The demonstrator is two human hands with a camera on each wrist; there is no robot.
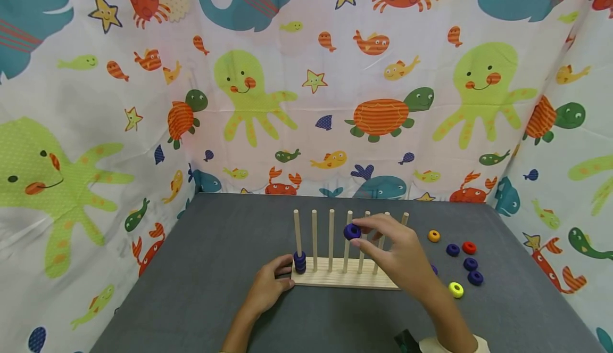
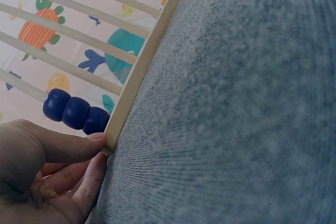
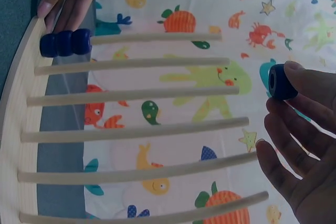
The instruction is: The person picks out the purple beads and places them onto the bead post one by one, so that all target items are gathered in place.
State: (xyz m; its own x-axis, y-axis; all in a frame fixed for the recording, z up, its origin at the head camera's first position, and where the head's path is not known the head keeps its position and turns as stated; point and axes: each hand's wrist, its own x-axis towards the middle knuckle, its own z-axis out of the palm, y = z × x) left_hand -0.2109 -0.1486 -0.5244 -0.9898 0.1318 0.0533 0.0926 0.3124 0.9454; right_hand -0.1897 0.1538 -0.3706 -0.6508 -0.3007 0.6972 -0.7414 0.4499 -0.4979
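Observation:
A wooden peg rack (image 1: 345,281) with several upright pegs stands on the grey table. Three dark blue beads (image 1: 299,263) are stacked low on its leftmost peg. The left hand (image 1: 268,286) pinches the left end of the rack's base between thumb and fingers, just beside that stack. Between thumb and forefinger the right hand (image 1: 399,254) holds another dark blue bead (image 1: 352,231), raised near the tops of the middle pegs. In the right wrist view this held bead (image 3: 282,82) is apart from the peg tips, its hole partly visible.
Loose beads lie right of the rack: an orange bead (image 1: 433,236), a red bead (image 1: 469,247), a yellow bead (image 1: 456,289) and several blue beads (image 1: 471,263). One more blue bead is partly hidden by the right arm. A sea-animal printed curtain (image 1: 306,113) surrounds the table's back and sides.

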